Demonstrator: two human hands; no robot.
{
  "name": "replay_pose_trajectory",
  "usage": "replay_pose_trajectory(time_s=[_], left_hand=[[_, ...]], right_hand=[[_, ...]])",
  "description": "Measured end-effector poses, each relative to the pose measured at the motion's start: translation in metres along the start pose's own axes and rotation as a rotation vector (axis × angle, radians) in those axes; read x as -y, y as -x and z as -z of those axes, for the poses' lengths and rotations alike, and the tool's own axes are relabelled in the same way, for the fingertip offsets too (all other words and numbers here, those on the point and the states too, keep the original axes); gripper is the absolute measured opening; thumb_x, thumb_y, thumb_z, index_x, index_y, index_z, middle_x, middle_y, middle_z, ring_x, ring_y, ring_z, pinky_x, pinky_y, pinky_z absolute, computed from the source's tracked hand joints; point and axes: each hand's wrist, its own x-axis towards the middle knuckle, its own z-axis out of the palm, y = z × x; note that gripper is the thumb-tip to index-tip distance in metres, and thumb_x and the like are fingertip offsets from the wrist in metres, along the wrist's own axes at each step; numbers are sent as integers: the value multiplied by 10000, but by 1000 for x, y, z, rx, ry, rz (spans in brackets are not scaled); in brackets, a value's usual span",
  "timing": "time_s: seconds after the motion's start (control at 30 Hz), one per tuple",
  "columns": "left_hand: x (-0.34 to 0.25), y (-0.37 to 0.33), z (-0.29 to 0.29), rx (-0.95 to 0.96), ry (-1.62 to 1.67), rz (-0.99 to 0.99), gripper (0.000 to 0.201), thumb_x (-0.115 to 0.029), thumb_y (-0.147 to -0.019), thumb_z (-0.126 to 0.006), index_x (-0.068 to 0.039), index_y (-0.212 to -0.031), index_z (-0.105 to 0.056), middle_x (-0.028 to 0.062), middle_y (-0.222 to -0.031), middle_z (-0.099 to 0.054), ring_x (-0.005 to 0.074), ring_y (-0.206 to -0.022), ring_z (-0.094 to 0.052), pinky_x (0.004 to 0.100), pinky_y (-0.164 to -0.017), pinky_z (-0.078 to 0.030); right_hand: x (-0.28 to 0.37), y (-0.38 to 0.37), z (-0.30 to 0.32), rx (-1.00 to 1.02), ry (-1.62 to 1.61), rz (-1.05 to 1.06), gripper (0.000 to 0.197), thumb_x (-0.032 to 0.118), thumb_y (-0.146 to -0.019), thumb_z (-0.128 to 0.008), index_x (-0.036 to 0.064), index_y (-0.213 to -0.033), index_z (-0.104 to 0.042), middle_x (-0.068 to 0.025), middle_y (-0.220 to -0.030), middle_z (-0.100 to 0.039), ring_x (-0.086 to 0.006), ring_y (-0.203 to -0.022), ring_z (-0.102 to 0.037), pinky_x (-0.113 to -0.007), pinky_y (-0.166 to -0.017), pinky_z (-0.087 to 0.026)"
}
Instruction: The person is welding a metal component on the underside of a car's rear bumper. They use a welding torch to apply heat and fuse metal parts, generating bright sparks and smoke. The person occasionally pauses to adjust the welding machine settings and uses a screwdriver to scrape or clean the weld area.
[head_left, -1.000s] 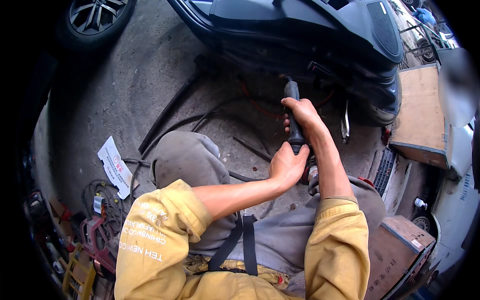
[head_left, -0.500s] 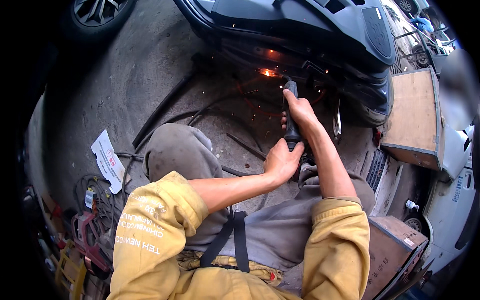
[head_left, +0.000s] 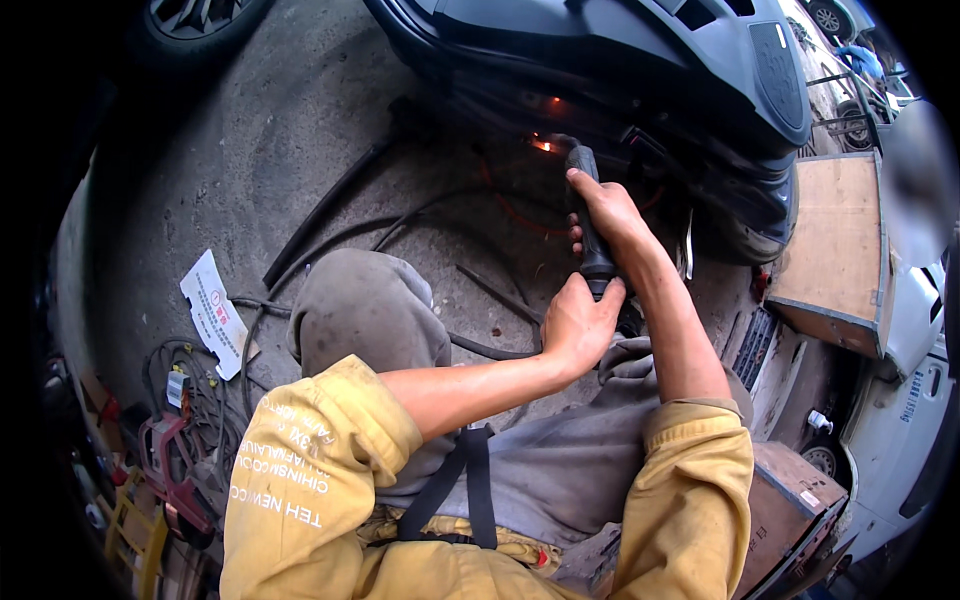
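My right hand (head_left: 612, 218) is wrapped round the dark grey handle of a welding torch (head_left: 581, 160). Lower down, my left hand (head_left: 580, 322) grips the rear of the same torch, where its cable joins. The torch's thin bent neck points left at the lower edge of a dark blue-black car door (head_left: 600, 60). Close to the neck's tip glows a small orange-hot spot (head_left: 543, 145), with a fainter red spot above it on the door. Whether the tip touches the metal I cannot tell.
Black cables (head_left: 430, 215) curve over the concrete floor beside my knee. Left of them lie a printed white card (head_left: 215, 310) and a red-framed tool (head_left: 170, 465). Wooden crates (head_left: 828, 230) stand on the right. A wheel (head_left: 195, 20) is at the far left.
The shower of sparks and bright flare has died down to a small glow. My hands and the torch have shifted slightly right in view, and the door appears shifted likewise.
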Motion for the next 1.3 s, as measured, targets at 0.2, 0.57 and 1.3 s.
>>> replay_pose_trajectory(time_s=[0.2,0.57,1.3], left_hand=[[0,-12,-3,127,-64,79,472,-380,-907,-609,80,-1013,-609,262,-909,-682,340,-889,-685,434,-787,-492],[1,-3,2,85,-46,33,448,-387,-900,-596,53,-983,-618,244,-858,-681,373,-890,-682,455,-798,-493],[9,-16,-1,36,33,33,430,-341,-899,-584,84,-831,-600,184,-671,-614,245,-657,-619,433,-677,-467]], right_hand=[[-18,-9,8,-126,1,-31,468,403,-936,-615,-60,-932,-553,-85,-706,-560,-165,-516,-573,-331,-438,-528],[-15,-6,7,-94,-45,7,443,395,-931,-627,-41,-927,-547,-82,-700,-561,-167,-519,-575,-332,-433,-524],[-6,-14,-4,-57,30,-39,427,365,-951,-595,-55,-956,-517,-83,-682,-545,-183,-501,-570,-332,-419,-513]])
